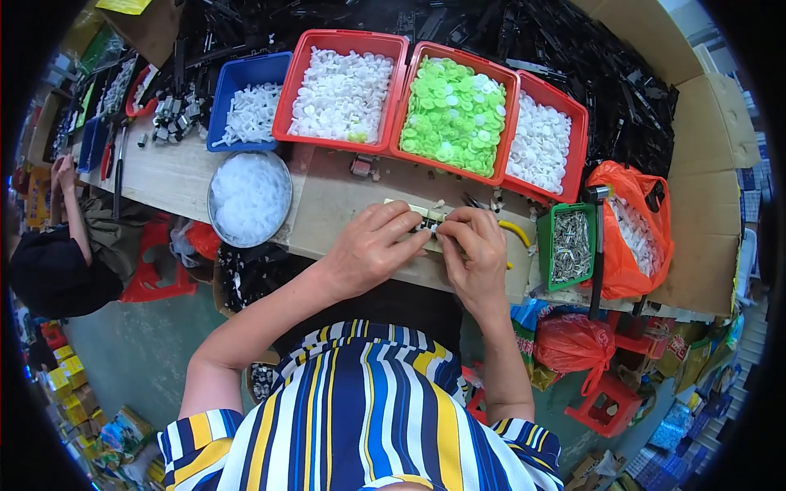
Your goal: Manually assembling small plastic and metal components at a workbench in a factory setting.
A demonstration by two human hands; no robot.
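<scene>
Both hands meet over the workbench, around a small cream-coloured part with black and white pieces [426, 213]. My left hand [368, 251] is closed on its left side, with the fingertips pressed to it. On its right side, my right hand [475, 255] pinches with thumb and fingers; whether it grips the same part or a tiny separate piece is hidden. Just right of my right hand lies a tool with curved yellow handles [516, 233], its far end partly covered.
Ahead stand a blue bin [247, 148], a red bin of white pieces [332, 146] and a red bin of green discs [450, 168]. A metal bowl [215, 225] sits left; a green basket of metal pieces [546, 262] and an orange bag [665, 221] sit right. Another person [65, 270] works at far left.
</scene>
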